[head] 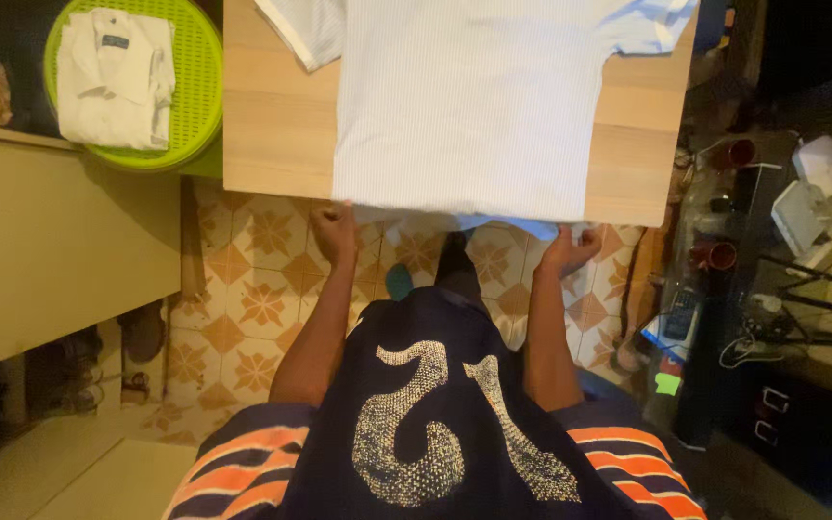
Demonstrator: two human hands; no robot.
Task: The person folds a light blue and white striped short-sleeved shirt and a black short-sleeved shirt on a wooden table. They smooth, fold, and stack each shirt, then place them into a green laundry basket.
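Pale striped cotton, the shirt (464,106) is lying flat on the bench (272,125), its hem hanging over the near edge. The left hand (335,234) and right hand (570,248) are each pinching a hem corner. It looks light and limp, best held by those corners. A green basket (199,77) is crowding the bench's left side; the right side is cluttered.

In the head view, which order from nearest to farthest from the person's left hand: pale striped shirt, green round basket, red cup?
From the left hand:
1. Pale striped shirt, hem at its fingers, on the wooden table.
2. Green round plastic basket, up and to the left.
3. Red cup, far right, beyond the right hand.
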